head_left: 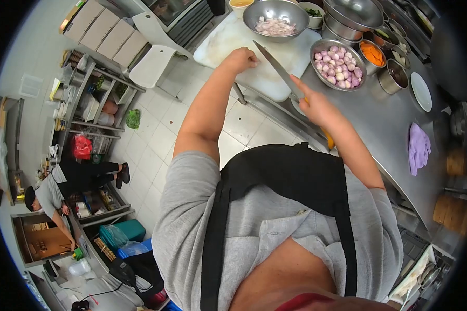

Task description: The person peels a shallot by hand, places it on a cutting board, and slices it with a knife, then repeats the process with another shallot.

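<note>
My right hand (317,108) is closed round the yellow-orange handle of a knife (276,66); its long blade slants up and left over a white cutting board (220,44). My left hand (239,60) rests at the board's left part with its fingers curled, a little left of the blade tip. What it holds, if anything, is hidden. Beyond the blade stands a steel bowl (250,16) with sliced shallots (276,26). Right of the board, another steel bowl (317,47) is full of whole peeled shallots (340,65).
Cut orange pieces (372,53) fill a small pot on the steel counter (384,111). A steel cup (393,76), a white oval plate (421,92) and a purple cloth (419,147) lie further right. A white chair (151,65) stands left. Another person (54,189) works at the far left.
</note>
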`<state>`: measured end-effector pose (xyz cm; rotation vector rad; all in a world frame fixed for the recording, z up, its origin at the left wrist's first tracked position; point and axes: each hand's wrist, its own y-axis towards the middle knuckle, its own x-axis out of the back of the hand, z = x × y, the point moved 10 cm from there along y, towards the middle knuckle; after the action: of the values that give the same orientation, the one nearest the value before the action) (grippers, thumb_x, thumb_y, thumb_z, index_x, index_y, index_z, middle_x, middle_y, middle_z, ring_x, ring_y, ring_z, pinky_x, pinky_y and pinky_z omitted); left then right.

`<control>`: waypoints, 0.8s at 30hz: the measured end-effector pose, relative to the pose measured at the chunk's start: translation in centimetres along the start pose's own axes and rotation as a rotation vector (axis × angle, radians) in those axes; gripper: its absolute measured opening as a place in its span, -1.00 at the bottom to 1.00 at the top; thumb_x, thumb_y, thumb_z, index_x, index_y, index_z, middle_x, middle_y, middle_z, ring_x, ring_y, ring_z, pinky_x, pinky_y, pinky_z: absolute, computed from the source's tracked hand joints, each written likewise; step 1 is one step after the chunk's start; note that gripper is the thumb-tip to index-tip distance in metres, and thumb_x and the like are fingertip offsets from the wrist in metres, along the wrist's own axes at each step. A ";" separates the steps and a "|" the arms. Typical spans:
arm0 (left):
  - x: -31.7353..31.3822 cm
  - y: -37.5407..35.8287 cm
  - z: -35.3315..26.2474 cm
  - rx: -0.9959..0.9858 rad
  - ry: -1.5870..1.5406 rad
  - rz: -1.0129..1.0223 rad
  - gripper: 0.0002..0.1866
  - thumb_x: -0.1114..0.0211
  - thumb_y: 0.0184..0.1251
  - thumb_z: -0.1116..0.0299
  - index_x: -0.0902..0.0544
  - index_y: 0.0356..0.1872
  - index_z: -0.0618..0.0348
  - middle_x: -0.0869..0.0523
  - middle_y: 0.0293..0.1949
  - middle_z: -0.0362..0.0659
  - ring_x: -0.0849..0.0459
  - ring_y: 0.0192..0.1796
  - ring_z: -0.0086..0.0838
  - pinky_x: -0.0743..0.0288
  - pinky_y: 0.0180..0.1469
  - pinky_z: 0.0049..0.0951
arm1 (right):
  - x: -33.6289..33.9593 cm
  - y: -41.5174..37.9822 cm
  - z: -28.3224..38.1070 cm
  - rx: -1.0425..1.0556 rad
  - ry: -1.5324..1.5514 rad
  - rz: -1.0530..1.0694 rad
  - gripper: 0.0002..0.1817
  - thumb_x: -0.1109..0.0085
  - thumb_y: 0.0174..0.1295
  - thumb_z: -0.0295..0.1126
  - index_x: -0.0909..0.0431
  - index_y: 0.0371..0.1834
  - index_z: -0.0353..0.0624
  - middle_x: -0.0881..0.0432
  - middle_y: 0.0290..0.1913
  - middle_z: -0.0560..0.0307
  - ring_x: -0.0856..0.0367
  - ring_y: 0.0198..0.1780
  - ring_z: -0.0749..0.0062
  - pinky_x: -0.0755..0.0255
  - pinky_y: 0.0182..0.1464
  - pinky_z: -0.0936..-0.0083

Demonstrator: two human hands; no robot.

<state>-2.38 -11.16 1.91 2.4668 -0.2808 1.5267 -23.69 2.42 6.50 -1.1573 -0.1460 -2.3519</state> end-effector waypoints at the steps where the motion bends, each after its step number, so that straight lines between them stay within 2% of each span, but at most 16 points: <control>1: -0.7 0.0 0.1 0.007 -0.004 0.070 -0.72 -0.47 -0.06 0.23 -0.67 -0.34 0.14 -0.67 -0.30 -0.06 -0.64 -0.14 -0.30 -0.50 -0.08 -0.38 | -0.1 -0.2 -0.3 -0.011 0.034 -0.001 -0.30 0.11 0.21 -0.46 -0.04 0.45 0.30 -0.49 -0.59 -0.15 -0.49 -0.55 0.16 -0.38 -0.33 0.25; 2: -1.0 0.0 0.0 0.006 -0.007 0.073 -0.72 -0.47 -0.06 0.23 -0.67 -0.34 0.14 -0.67 -0.30 -0.06 -0.64 -0.14 -0.30 -0.50 -0.08 -0.38 | -0.1 -0.4 -0.5 -0.015 0.035 0.000 -0.30 0.11 0.21 -0.46 -0.04 0.45 0.30 -0.49 -0.59 -0.15 -0.49 -0.55 0.16 -0.38 -0.33 0.25; 4: -0.7 -0.6 2.1 0.257 0.066 0.044 -0.68 -0.48 -0.08 0.16 -0.68 -0.39 0.17 -0.69 -0.36 -0.08 -0.67 -0.27 -0.32 -0.52 -0.16 -0.38 | -0.3 -0.7 -0.7 -0.022 0.038 0.005 -0.30 0.11 0.21 -0.47 -0.04 0.45 0.28 -0.48 -0.60 -0.12 -0.48 -0.56 0.18 -0.38 -0.34 0.25; 5: -1.0 -0.5 1.9 0.256 0.067 0.048 -0.68 -0.48 -0.08 0.16 -0.68 -0.39 0.17 -0.69 -0.36 -0.08 -0.67 -0.27 -0.32 -0.52 -0.16 -0.38 | -0.5 -0.7 -0.7 -0.024 0.041 0.005 -0.30 0.11 0.21 -0.47 -0.04 0.45 0.28 -0.48 -0.60 -0.12 -0.48 -0.56 0.18 -0.38 -0.34 0.25; 7: -1.9 -0.9 4.0 0.517 0.154 0.134 -0.61 -0.49 -0.10 0.07 -0.66 -0.43 0.21 -0.71 -0.40 -0.11 -0.67 -0.42 -0.35 -0.53 -0.24 -0.39 | -2.1 -0.7 -1.3 -0.101 0.055 0.096 -0.30 0.12 0.21 -0.47 -0.03 0.45 0.26 -0.50 -0.56 -0.17 -0.50 -0.54 0.14 -0.38 -0.32 0.24; 8: -2.0 -0.9 4.0 0.515 0.157 0.135 -0.61 -0.49 -0.10 0.07 -0.66 -0.43 0.21 -0.71 -0.40 -0.11 -0.67 -0.42 -0.35 -0.53 -0.24 -0.39 | -2.3 -0.5 -1.3 -0.102 0.058 0.094 -0.30 0.12 0.21 -0.47 -0.03 0.45 0.26 -0.50 -0.56 -0.17 -0.50 -0.54 0.14 -0.38 -0.32 0.24; 10: -2.5 -1.8 3.9 0.555 -0.010 0.142 -0.59 -0.49 -0.08 0.07 -0.65 -0.40 0.23 -0.71 -0.40 -0.14 -0.66 -0.49 -0.37 -0.53 -0.25 -0.41 | -3.2 -0.2 -1.0 -0.058 -0.035 0.156 -0.28 0.11 0.18 -0.48 0.00 0.46 0.15 -0.56 -0.43 -0.29 -0.57 -0.38 -0.01 -0.42 -0.21 0.18; 11: -2.8 -2.2 3.9 0.556 -0.009 0.143 -0.59 -0.49 -0.08 0.07 -0.65 -0.40 0.23 -0.71 -0.40 -0.14 -0.66 -0.49 -0.37 -0.53 -0.25 -0.41 | -3.3 -0.1 -0.9 -0.058 -0.033 0.157 -0.28 0.11 0.18 -0.48 0.00 0.46 0.15 -0.56 -0.43 -0.29 -0.57 -0.38 -0.01 -0.42 -0.21 0.18; 13: -1.1 -2.4 3.5 0.469 -0.053 -0.112 -0.62 -0.49 -0.05 0.12 -0.65 -0.33 0.21 -0.71 -0.39 -0.15 -0.67 -0.40 -0.38 -0.53 -0.22 -0.43 | -3.5 0.1 -0.9 -0.071 -0.044 0.177 -0.27 0.11 0.18 -0.48 0.02 0.47 0.15 -0.57 -0.40 -0.28 -0.57 -0.36 0.00 -0.42 -0.20 0.19; 14: -1.2 -2.5 3.8 0.472 -0.051 -0.112 -0.62 -0.49 -0.05 0.12 -0.65 -0.33 0.21 -0.71 -0.39 -0.15 -0.67 -0.40 -0.38 -0.53 -0.22 -0.43 | -3.7 0.4 -1.2 -0.069 -0.043 0.179 -0.27 0.11 0.18 -0.48 0.02 0.47 0.15 -0.57 -0.40 -0.28 -0.57 -0.36 0.00 -0.42 -0.20 0.19; 16: -1.1 -2.0 2.2 0.329 -0.147 -0.062 -0.66 -0.47 -0.02 0.19 -0.65 -0.29 0.18 -0.71 -0.37 -0.12 -0.68 -0.31 -0.37 -0.53 -0.19 -0.43 | -3.9 1.0 -1.5 -0.035 -0.061 0.144 -0.28 0.13 0.21 -0.45 0.04 0.47 0.26 -0.53 -0.50 -0.24 -0.53 -0.46 0.04 -0.40 -0.25 0.19; 23: -1.0 -1.5 1.0 0.271 -0.089 -0.064 -0.69 -0.45 -0.05 0.27 -0.62 -0.29 0.16 -0.71 -0.35 -0.07 -0.67 -0.24 -0.25 -0.53 -0.16 -0.35 | -3.1 0.8 -1.3 -0.039 -0.055 0.124 -0.26 0.12 0.19 -0.47 0.04 0.47 0.26 -0.54 -0.50 -0.25 -0.52 -0.48 0.00 -0.41 -0.28 0.18; 24: -1.0 -1.3 0.7 0.248 -0.039 -0.052 -0.70 -0.44 -0.04 0.23 -0.63 -0.30 0.15 -0.70 -0.36 -0.06 -0.67 -0.25 -0.26 -0.52 -0.17 -0.36 | -2.8 0.5 -0.7 -0.055 -0.080 0.145 -0.27 0.11 0.19 -0.47 0.03 0.47 0.21 -0.56 -0.45 -0.26 -0.55 -0.42 -0.01 -0.42 -0.25 0.18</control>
<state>-1.80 -10.06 0.61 2.6699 -0.0335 1.5778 -22.53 2.89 3.90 -1.2459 -0.0243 -2.1971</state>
